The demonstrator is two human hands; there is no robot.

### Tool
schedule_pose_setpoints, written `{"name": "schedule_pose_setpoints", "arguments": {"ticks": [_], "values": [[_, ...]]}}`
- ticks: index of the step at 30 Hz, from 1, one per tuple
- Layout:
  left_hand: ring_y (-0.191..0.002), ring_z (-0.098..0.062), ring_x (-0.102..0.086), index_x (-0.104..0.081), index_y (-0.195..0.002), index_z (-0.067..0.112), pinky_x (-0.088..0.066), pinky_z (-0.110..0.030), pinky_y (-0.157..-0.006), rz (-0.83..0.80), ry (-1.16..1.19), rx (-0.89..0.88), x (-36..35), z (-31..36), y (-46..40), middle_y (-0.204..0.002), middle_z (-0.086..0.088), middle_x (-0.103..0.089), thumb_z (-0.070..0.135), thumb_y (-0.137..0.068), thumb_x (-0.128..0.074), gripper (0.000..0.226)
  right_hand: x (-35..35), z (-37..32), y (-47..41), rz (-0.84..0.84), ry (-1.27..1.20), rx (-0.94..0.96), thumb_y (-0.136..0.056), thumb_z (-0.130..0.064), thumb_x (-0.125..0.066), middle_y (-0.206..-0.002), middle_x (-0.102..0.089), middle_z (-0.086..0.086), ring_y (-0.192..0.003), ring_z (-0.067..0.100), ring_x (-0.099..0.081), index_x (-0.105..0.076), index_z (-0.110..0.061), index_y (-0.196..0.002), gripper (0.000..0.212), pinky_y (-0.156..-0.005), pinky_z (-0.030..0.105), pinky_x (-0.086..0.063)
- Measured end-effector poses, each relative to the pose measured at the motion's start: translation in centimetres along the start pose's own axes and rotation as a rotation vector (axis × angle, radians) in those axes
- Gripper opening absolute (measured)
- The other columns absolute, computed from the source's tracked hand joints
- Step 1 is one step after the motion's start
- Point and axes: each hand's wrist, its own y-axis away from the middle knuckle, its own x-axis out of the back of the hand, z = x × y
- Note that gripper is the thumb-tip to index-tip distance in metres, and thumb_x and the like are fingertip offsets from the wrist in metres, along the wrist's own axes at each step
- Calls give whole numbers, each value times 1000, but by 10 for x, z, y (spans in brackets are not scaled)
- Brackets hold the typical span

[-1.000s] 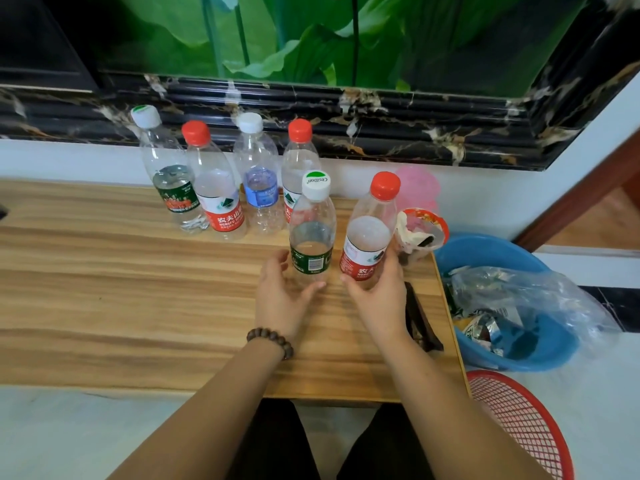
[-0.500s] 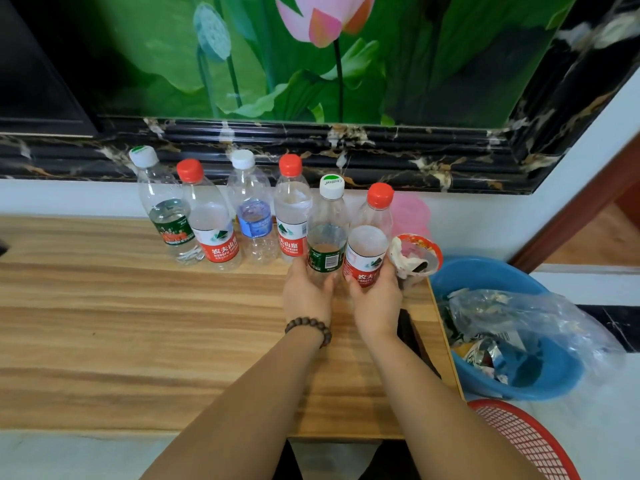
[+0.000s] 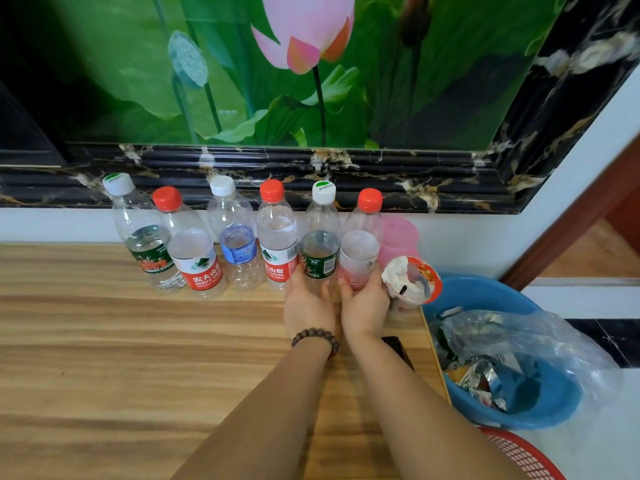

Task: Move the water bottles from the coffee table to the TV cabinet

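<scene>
My hands cover the bases of the green-labelled white-capped bottle (image 3: 319,252) and the red-capped bottle (image 3: 360,251), and the frame's edge crops the red mesh basket (image 3: 523,457).

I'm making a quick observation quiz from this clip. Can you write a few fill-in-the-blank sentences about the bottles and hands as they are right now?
1. The row along the wall holds ___ bottles in all.
2. The left hand holds the green-label bottle, whose cap is ___.
3. The right hand holds the red-label bottle, whose cap is ___.
4. The blue basin stands to the ___ of the wooden top.

Missing words: six; white; red; right
</scene>
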Motion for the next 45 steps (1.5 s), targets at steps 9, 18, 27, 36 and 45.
{"name": "schedule_pose_setpoints", "arguments": {"ticks": [9, 18, 27, 36, 45], "values": [[-139, -20, -34, -31, -148, 18, -27, -22, -105, -55, -18, -40, -3, 3, -1, -155, -6, -30, 22, -90, -59, 64, -8, 1, -6, -31, -40, 10, -84, -17, -66, -141, -50, 11, -134, 28, -44, -37, -14, -143, 66, -110, 38, -36], [-136, -18, -39, -33, -147, 19, -28, -18, -101, -78, -40, -107, 8, -4, 2, -151, -2, -38, 20, -88, -59, 65, -2, 7, 4, -61, -7, 2, -88, -19, -63, -146, -46, 12, -134, 30, -44, -29, -17, -148, 69, -108, 40, -38], [-137, -22, -38, -39, -144, 13, -32, -34, -112, -161, -323, -281, 52, 3, 20, -147, -9, -44, 28, -91, -52, 56, 37, -16, 38, -216, 158, 165, -96, -27, -47, -143, -50, 11, -134, 29, -44, -41, -14, -142, 48, -107, 34, -36], [-144, -22, -22, -27, -149, 16, -14, -37, -118, -342, -612, -181, 151, 80, 75, -155, -5, -30, 36, -97, -38, 57, 128, -107, 101, -494, 422, 186, -100, -33, -38, -159, -24, 4, -148, 19, -17, -28, -15, -149, 53, -118, 31, -18], [-144, -22, -22, -26, -149, 15, -13, -38, -118, -395, -681, -153, 266, 194, 112, -155, -5, -30, 34, -97, -38, 57, 221, -224, 136, -545, 487, 168, -99, -31, -41, -158, -25, 10, -147, 25, -18, -31, -13, -148, 54, -120, 36, -18]]}}
